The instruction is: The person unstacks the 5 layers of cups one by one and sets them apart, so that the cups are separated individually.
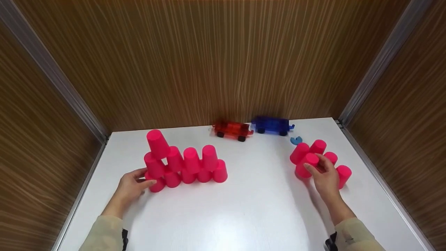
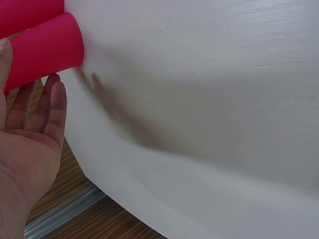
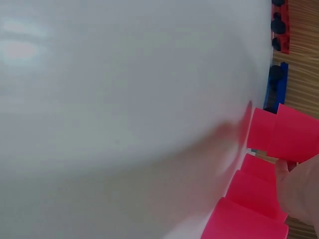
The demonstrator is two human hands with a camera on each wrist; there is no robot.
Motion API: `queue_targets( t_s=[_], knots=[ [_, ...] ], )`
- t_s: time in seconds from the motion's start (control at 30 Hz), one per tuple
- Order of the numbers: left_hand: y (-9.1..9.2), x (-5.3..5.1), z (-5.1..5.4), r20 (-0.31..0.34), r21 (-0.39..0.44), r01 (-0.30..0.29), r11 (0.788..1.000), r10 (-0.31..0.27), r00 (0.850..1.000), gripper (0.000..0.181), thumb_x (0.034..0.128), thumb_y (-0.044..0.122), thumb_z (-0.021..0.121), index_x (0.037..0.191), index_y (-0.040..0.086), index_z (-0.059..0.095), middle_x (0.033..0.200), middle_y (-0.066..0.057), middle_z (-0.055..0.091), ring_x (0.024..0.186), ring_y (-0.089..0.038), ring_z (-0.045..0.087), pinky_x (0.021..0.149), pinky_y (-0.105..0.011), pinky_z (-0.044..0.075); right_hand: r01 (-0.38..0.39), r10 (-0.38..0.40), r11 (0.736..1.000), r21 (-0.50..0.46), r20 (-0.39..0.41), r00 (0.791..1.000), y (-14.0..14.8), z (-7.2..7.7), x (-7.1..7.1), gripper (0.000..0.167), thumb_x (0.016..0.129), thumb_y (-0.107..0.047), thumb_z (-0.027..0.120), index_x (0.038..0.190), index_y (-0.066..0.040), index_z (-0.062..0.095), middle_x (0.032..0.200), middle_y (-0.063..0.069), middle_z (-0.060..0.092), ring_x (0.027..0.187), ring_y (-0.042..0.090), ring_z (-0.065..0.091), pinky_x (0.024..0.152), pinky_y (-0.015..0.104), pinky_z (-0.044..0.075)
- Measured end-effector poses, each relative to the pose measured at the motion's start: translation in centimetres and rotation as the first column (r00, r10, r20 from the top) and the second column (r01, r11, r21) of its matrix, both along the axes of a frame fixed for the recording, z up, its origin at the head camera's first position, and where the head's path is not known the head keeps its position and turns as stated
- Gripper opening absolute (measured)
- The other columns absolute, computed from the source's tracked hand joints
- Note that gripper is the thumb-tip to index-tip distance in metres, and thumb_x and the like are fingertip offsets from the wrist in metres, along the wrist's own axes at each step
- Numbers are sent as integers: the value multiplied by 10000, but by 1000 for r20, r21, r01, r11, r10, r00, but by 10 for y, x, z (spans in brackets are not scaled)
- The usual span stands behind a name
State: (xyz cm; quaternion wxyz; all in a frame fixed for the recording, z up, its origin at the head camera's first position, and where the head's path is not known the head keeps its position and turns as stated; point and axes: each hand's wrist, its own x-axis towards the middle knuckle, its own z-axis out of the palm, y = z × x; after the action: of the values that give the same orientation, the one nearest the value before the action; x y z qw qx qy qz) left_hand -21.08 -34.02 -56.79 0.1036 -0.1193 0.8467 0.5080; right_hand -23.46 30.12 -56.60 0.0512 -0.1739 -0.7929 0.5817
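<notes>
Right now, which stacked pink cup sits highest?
The pink cup at upper left, alone on the third tier; the other stacked cups form two tiers below.

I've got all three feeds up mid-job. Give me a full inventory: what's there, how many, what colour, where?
Stacked cups: ten, bright pink, three-tier structure at left
Held cup: one visible, bright pink, in right hand
Other cups: at least four, bright pink, right side; overlap hides exact count
Wheeled toy: one, red, back edge
Wheeled toy: one, blue, right of red one
Curved piece: one, light blue, behind right-side cups
Table: one, white, underneath
Walls: three, brown, left, back, right
Sleeves: two, beige, front
Hands: two, left at stack, right at cups
</notes>
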Motion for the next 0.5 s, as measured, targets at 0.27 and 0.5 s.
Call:
queue_targets(
  t_s=[0.27, 0.5],
  knots=[
    [0, 1, 0, -9, 6, -4, 1000, 4, 1000, 809, 929, 342, 851, 1588, 62, 476, 1503, -214, 550, 1282, -374, 605, 930, -430, 607, 0, 0, 1000, -21, 7, 1000, 2, -11, -1, 855, 917, -421, 838, 1625, -233, 397, 1593, 68, 423, 1460, 307, 414, 1010, 244, 534],
    [1, 1, 1, -6, -3, -6, 1000, 6, 1000, 813, 929, 352, 849, 1592, 72, 473, 1503, -212, 544, 1286, -377, 595, 946, -441, 603, -2, 2, 999, -37, 4, 1000, 4, -17, -2, 811, 946, -402, 813, 1620, -213, 402, 1587, 76, 428, 1453, 307, 417, 979, 205, 533]
  ],
)
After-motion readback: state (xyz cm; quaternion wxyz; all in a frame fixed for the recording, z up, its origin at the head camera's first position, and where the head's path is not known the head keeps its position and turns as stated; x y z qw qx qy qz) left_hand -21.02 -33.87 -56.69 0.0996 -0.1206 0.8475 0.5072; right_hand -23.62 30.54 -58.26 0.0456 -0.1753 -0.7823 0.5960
